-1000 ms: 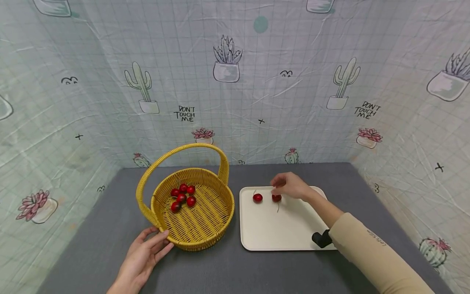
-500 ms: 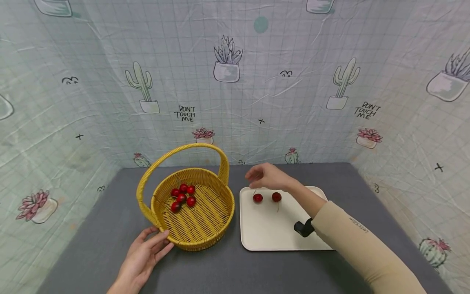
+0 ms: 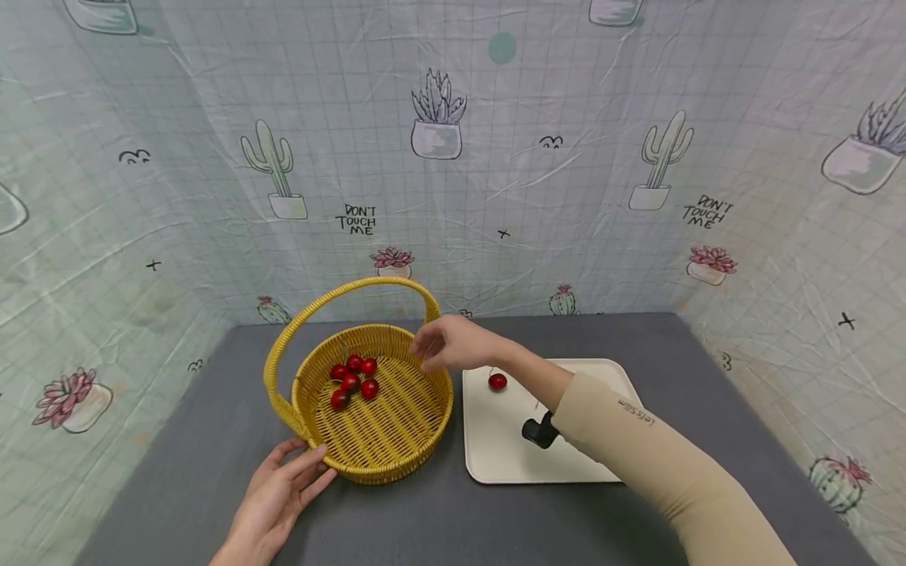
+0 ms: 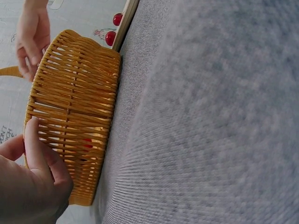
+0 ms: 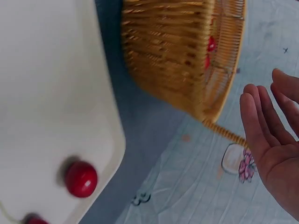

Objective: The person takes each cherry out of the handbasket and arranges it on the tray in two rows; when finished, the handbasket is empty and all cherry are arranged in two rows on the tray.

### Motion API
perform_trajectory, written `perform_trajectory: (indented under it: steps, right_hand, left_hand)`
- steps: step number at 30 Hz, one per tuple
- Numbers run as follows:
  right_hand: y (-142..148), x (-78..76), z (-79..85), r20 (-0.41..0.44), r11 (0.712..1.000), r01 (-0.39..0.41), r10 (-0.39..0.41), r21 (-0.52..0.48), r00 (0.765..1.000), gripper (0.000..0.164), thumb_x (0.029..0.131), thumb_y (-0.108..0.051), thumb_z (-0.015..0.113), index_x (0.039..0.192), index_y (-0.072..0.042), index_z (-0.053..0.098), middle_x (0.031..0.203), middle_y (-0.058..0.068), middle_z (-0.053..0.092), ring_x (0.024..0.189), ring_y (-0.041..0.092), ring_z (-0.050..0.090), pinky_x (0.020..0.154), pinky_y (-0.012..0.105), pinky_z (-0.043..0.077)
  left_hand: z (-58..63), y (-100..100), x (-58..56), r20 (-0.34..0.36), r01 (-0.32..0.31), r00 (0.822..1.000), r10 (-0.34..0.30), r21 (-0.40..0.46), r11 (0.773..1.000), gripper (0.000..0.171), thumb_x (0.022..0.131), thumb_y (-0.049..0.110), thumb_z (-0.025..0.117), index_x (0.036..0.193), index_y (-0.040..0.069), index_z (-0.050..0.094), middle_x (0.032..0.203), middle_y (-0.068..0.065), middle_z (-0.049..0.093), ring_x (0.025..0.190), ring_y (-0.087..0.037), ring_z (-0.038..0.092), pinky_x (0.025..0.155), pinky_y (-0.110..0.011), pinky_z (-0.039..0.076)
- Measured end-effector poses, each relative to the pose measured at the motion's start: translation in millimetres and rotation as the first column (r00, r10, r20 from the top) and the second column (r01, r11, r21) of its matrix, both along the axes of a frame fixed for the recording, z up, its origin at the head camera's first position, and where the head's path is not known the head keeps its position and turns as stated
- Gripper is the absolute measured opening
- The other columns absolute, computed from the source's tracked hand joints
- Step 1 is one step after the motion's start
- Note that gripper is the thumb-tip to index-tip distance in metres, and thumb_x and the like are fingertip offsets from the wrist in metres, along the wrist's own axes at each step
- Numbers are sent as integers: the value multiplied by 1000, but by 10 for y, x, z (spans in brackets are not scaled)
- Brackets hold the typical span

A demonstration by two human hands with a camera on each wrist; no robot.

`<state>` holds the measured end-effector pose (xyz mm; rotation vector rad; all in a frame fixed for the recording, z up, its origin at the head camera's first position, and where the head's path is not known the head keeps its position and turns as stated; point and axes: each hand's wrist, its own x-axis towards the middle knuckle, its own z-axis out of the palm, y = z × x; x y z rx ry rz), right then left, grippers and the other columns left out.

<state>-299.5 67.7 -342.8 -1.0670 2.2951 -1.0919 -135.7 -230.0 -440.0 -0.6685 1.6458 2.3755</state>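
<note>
My left hand (image 3: pixel 272 491) holds the near left rim of a round yellow wicker basket (image 3: pixel 378 472) with a tall arched handle. In the left wrist view its fingers (image 4: pixel 36 144) lie against the woven outer wall. Several dark red cherries (image 3: pixel 370 388) are grouped in the left part of the basket. My right hand (image 3: pixel 453 343) is in the air over the basket's right rim, palm down. The right wrist view shows its fingers apart from the thumb with nothing between them. One cherry (image 3: pixel 498 381) sits on the tray; another cherry (image 4: pixel 110 38) there is hidden by my right forearm in the head view.
A cream rectangular tray (image 3: pixel 495 464) stands on the grey tabletop (image 3: pixel 425 527), right of the basket. A black wrist-worn device (image 3: pixel 539 431) hangs below my right sleeve over the tray. Patterned cloth (image 3: pixel 510 189) encloses the back and sides.
My right hand has moved left from above a tray cherry to the basket's right rim. Both tray cherries stay in place. The left hand and basket have hardly moved.
</note>
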Motion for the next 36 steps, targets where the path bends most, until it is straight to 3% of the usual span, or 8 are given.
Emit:
perform_trajectory:
  steps: [4,9,15,19,23,27,31,36]
  right_hand:
    - [-220,-23,41,7,1000,-28,28,-6,1000,28,95,-2,74,122,-2,69,110,4,71,101,15,67,88,26,58]
    - [-471,-93,72,39,998,-60,60,6,997,31,96,-3,73,126,-1,67,114,8,70,103,15,66,87,25,58]
    - [-699,-215,112,165,999,-31,34,-25,986,32,97,0,70,129,2,64,123,20,66,103,17,66,90,36,60]
    - [-785,-315,110,250,998,18,-3,-55,968,32,98,2,69,129,2,64,126,22,65,102,19,66,88,38,61]
    - [-815,-421,55,331,995,70,-42,-71,943,31,97,4,69,128,3,64,131,25,62,104,21,66,89,38,60]
    - [-839,-497,-57,361,990,124,-89,-74,928,33,97,3,69,129,6,63,127,23,65,104,22,67,93,43,59]
    - [-889,-514,-185,372,986,156,-121,-65,921,37,97,1,70,133,8,62,124,18,67,104,21,66,101,50,54]
    - [-939,-501,-295,401,975,208,-162,-73,902,39,97,0,71,134,6,61,133,21,62,108,21,64,106,54,49]
  left_hand:
    - [-1,-4,3,-2,1,1000,-1,-2,1000,35,104,7,61,125,12,32,115,-7,61,102,-17,68,97,-36,57]
    - [6,-12,-4,-3,1,1000,-1,-1,1000,36,104,7,61,126,12,33,114,-7,62,100,-17,68,96,-35,58]
    - [17,-25,0,-4,8,1000,-8,-4,1000,39,103,8,64,126,12,32,112,-8,62,97,-16,68,95,-35,58]
    - [24,-26,-3,0,5,1000,-5,3,1000,39,104,8,63,126,12,32,114,-8,62,99,-17,68,96,-35,58]
    - [25,-22,-5,-9,10,1000,-10,6,1000,40,103,8,65,126,12,33,113,-8,63,97,-17,68,96,-35,58]
    - [15,-14,-8,-17,17,1000,-17,2,1000,41,103,9,66,126,12,33,114,-7,63,98,-17,68,95,-36,58]
    - [-1,-14,-10,-12,14,1000,-14,-2,1000,40,103,9,65,126,12,32,115,-7,62,100,-18,68,94,-36,59]
    - [-19,-18,-11,-6,10,1000,-10,6,1000,39,103,8,64,125,12,32,115,-8,62,100,-18,68,94,-36,59]
